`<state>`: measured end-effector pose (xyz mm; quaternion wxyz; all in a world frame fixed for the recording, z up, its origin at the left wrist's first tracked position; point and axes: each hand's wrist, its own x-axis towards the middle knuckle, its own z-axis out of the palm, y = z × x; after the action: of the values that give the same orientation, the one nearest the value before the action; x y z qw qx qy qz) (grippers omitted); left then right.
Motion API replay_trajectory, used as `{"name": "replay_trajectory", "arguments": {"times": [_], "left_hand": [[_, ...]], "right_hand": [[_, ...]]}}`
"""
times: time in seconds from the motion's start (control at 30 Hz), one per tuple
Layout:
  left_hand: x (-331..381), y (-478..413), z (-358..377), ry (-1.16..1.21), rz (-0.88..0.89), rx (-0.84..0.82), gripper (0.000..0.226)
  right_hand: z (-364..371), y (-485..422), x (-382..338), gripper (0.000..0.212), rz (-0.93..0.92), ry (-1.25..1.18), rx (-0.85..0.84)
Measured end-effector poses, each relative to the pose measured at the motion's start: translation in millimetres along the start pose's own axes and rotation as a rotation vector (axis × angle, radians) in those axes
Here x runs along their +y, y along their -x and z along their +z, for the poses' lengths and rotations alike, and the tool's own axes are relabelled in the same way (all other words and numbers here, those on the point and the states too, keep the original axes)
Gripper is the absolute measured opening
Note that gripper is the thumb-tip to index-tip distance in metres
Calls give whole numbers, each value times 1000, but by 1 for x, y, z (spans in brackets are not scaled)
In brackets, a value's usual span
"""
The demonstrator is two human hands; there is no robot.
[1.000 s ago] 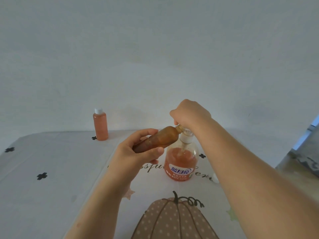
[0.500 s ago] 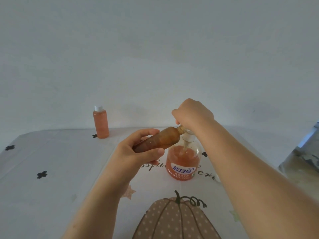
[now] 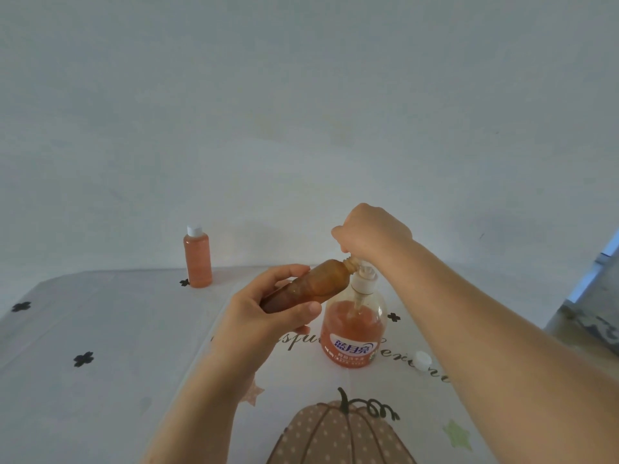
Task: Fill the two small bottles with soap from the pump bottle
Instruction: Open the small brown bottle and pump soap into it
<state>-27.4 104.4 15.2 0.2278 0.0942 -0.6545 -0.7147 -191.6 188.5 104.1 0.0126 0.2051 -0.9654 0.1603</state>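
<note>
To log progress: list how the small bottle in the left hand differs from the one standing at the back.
The back bottle stands upright on the table; the held bottle lies tilted in the left hand, neck at the spout of the pump bottle. The back bottle wears a white cap; the held bottle's neck is open. The back bottle looks light orange; the held bottle darker, brownish. Both are small and hold soap.

Dim, flat, cool-grey light, v. even. Brighter bluish strip (image 3: 611, 249) at far right edge. Shadows faint & soft on wall (image 3: 301, 112) & table (image 3: 100, 346). Weak glint on pump bottle (image 3: 351, 329) glass. Wide-angle bend: table's far edge bows, corners drop. Img soft overall.
</note>
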Motion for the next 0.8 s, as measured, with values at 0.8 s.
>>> {"name": "replay_trajectory", "arguments": {"times": [0.8], "left_hand": [[-1, 0, 2, -47, 7, 37, 42]], "right_hand": [[11, -9, 4, 23, 8, -56, -2]]}}
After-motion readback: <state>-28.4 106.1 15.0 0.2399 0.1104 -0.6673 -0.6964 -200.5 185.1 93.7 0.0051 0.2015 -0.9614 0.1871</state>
